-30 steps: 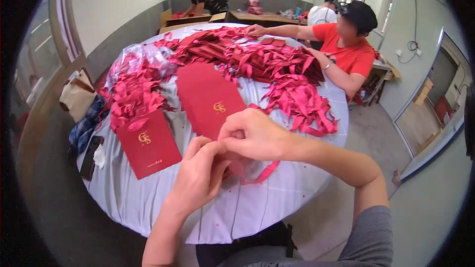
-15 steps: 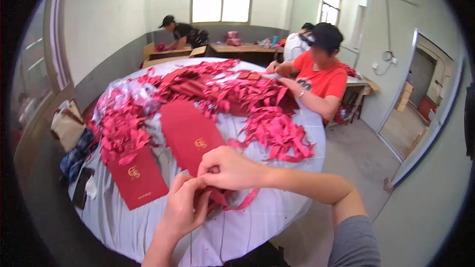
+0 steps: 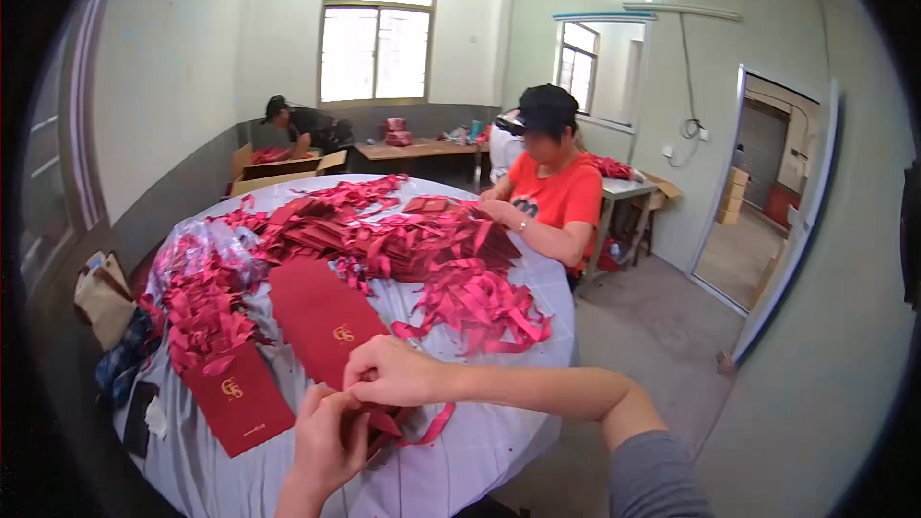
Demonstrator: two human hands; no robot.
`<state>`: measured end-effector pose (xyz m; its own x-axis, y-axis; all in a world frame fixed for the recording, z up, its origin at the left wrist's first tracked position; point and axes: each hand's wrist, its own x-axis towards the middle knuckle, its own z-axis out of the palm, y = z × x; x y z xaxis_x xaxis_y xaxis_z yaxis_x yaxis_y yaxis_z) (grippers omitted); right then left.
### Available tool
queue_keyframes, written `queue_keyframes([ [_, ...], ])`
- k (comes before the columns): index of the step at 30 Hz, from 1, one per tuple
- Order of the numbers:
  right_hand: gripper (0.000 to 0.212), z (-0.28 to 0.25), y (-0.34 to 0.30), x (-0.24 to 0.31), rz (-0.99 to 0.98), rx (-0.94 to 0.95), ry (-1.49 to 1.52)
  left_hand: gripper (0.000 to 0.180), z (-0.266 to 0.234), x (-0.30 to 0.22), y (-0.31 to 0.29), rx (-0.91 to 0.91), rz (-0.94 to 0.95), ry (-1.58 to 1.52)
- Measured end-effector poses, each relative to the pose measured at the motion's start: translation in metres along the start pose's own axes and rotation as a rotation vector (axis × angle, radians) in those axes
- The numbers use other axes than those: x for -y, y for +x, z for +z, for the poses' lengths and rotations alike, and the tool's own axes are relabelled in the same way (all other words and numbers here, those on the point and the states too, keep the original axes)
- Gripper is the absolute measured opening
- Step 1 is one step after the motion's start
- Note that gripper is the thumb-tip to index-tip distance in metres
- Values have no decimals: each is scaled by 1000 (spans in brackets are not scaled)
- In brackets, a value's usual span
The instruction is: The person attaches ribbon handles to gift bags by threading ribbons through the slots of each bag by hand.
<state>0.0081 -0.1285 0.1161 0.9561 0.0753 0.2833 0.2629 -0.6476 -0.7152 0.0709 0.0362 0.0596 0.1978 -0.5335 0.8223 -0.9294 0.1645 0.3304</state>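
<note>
My left hand (image 3: 326, 436) is closed, thumb and fingers pinching the upper edge of a dark red paper envelope (image 3: 386, 428) low over the table. Against its fingertips, my right hand (image 3: 395, 370) is closed in a pinch at the same edge, on a pink-red ribbon (image 3: 434, 426) whose loose end curls out to the right. The exact pinch point is hidden by the fingers. Just beyond my hands lies a long red envelope (image 3: 317, 312) with a gold emblem. Left of them is another flat red envelope (image 3: 235, 405), also with a gold emblem.
The round table wears a white cloth (image 3: 393, 494). Ribbon heaps lie at the left (image 3: 201, 312) and right (image 3: 480, 305), with stacked red envelopes (image 3: 297, 230) behind. A co-worker in a red shirt (image 3: 566, 197) sits at the far right. A dark phone (image 3: 140, 417) lies at the left edge.
The whole view has tilted up and swung right, so the scene sits lower and further left. Both hands keep pinching close together at the envelope's edge.
</note>
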Motion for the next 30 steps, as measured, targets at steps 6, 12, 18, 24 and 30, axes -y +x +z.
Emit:
queue_keyframes([
  [6, 16, 1, 4, 3, 13, 39, -38, 28, -3, -1, -3, -22, 23, 12],
  [12, 16, -13, 25, 0, -86, -21, 57, 21, -5, -7, 0, 47, 24, 114],
  [18, 17, -22, 39, 9, -121, -123, 105, 30, -7, -10, 6, 93, 34, 131],
  [24, 14, -21, 46, 1, -30, -214, 396, 25, -1, -17, 7, 81, -14, 97],
  [30, 19, -20, 42, 2, -76, -238, 339, 19, -1, -15, 10, 79, -60, 117],
])
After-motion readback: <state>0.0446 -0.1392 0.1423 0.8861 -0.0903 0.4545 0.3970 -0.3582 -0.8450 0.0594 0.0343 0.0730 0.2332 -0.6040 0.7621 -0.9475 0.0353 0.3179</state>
